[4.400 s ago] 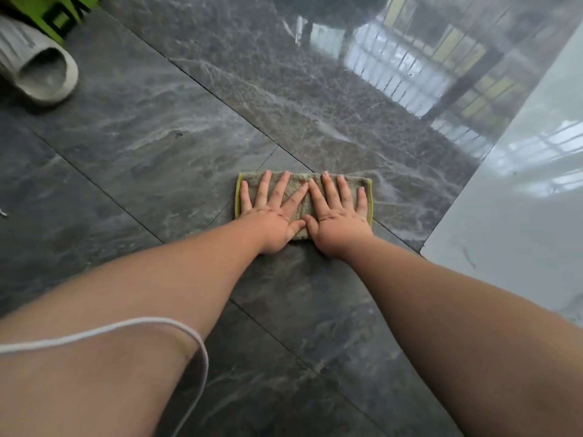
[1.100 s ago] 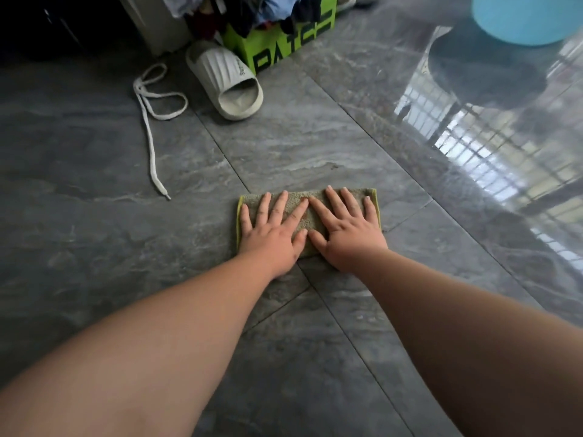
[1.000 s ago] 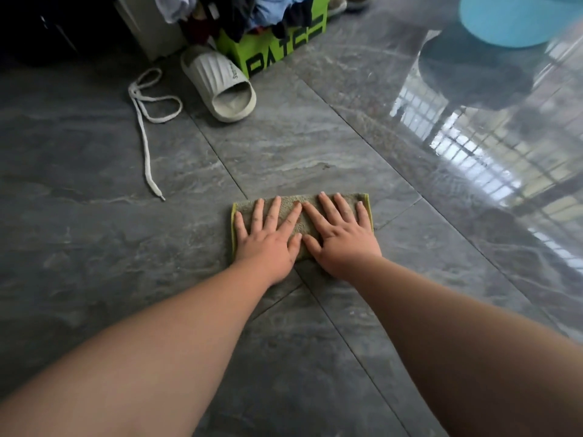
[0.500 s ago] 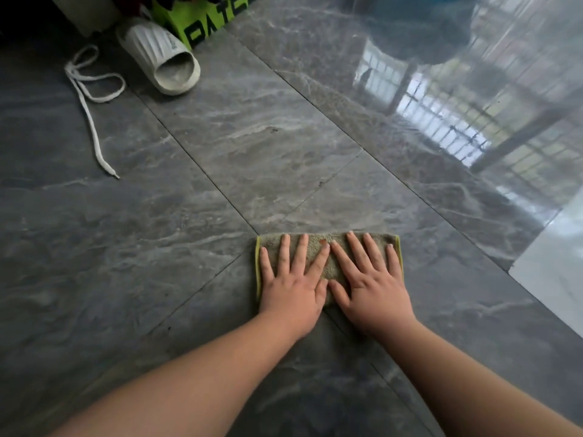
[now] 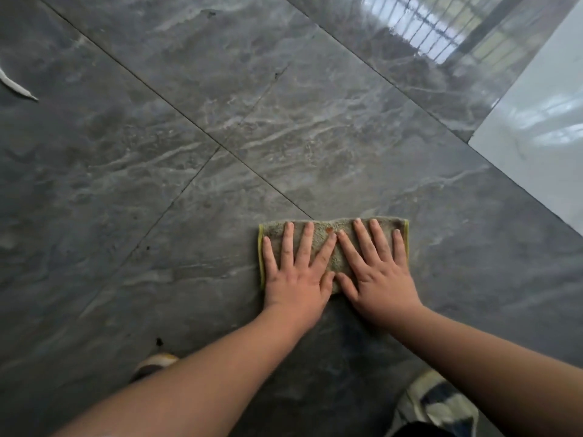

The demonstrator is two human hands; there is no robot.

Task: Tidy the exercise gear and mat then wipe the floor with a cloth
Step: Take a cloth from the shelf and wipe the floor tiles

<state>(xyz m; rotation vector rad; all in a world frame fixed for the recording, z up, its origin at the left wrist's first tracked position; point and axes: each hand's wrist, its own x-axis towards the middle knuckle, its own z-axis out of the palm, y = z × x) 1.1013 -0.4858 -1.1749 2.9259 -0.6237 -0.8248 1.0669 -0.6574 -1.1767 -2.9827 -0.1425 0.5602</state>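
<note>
We press the folded cloth [image 5: 334,236] flat to the grey floor [image 5: 189,152] under both palms, left hand [image 5: 295,279] beside right hand [image 5: 380,279], fingers spread, gripping nothing.

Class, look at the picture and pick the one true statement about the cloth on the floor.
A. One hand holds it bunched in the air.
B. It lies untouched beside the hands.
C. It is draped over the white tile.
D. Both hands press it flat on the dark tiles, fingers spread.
D: the left hand and right hand lie side by side on the cloth, palms down with fingers spread, pressing it against the dark tiles.
</note>
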